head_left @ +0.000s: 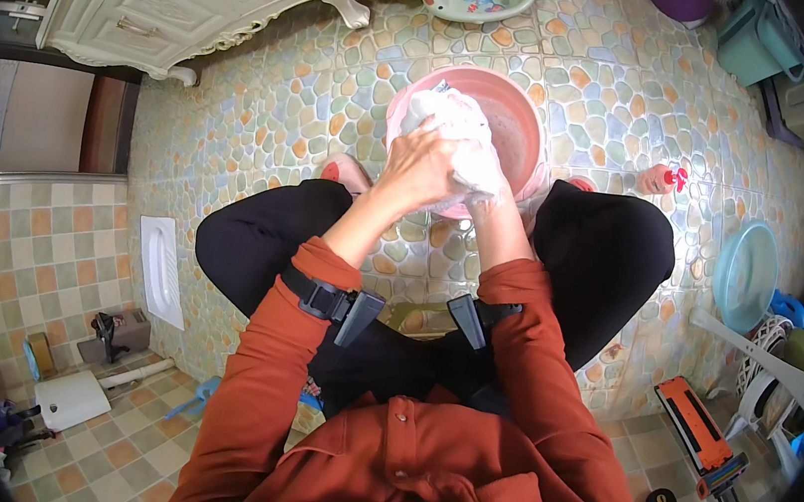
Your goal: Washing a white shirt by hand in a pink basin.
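Crumpled white cloth bundle (pixel 454 115), smooth round pink plastic basin (pixel 520 120)
Glossy multicoloured pebble-patterned floor (pixel 290 102); matt rust-red cloth shirt (pixel 351 466).

The white cloth (pixel 449 116) is overexposed at upper centre, the floor (pixel 619 117) flecked with glare, edges bowed and blackened

Two hands (pixel 420 165) (pixel 490 194) are holding one white cloth (pixel 458 122) over one pink basin (pixel 524 116). One red-topped bottle (pixel 654 179) and two wrist straps (pixel 313 292) (pixel 492 314) are showing.

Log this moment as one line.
left hand: gripping white cloth | right hand: mostly hidden by cloth | cloth: bunched over pink basin
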A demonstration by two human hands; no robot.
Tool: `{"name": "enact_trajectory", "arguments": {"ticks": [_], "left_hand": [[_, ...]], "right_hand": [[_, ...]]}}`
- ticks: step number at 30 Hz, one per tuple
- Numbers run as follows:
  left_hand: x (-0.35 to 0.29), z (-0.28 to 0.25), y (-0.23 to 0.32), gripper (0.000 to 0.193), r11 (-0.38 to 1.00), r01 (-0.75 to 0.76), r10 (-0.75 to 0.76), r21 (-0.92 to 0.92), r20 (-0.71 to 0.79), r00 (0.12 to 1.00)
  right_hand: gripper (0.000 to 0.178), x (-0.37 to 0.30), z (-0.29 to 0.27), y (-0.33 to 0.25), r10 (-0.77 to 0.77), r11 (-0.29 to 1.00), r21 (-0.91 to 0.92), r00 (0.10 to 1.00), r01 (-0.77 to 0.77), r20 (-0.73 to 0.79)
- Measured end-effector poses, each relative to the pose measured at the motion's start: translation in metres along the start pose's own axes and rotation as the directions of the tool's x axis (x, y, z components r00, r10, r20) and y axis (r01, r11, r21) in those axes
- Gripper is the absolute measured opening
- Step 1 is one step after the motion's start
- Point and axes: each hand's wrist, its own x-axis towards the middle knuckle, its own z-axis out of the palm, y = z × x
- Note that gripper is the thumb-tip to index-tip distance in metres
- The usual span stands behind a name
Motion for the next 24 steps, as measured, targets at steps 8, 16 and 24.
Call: {"name": "enact_trajectory", "arguments": {"ticks": [8, 16, 24], "left_hand": [[0.019, -0.002, 0.003, 0.035, 0.954, 0.273, -0.276, -0.122, -0.005, 0.961], [0.024, 0.016, -0.011, 0.040, 0.809, 0.327, -0.462, -0.489, -0.185, 0.867], [0.046, -0.006, 0.009, 0.044, 0.634, 0.742, -0.765, -0.219, -0.041, 0.642]], "right_hand": [[0.026, 0.010, 0.012, -0.004, 0.268, 0.586, 0.803, 0.961, -0.103, -0.072], [0.036, 0.011, 0.035, -0.037, 0.608, 0.376, 0.926, 0.766, -0.046, -0.208], [0.040, 0.012, 0.025, 0.030, 0.491, 0.555, 0.831, 0.818, -0.027, -0.301]]}}
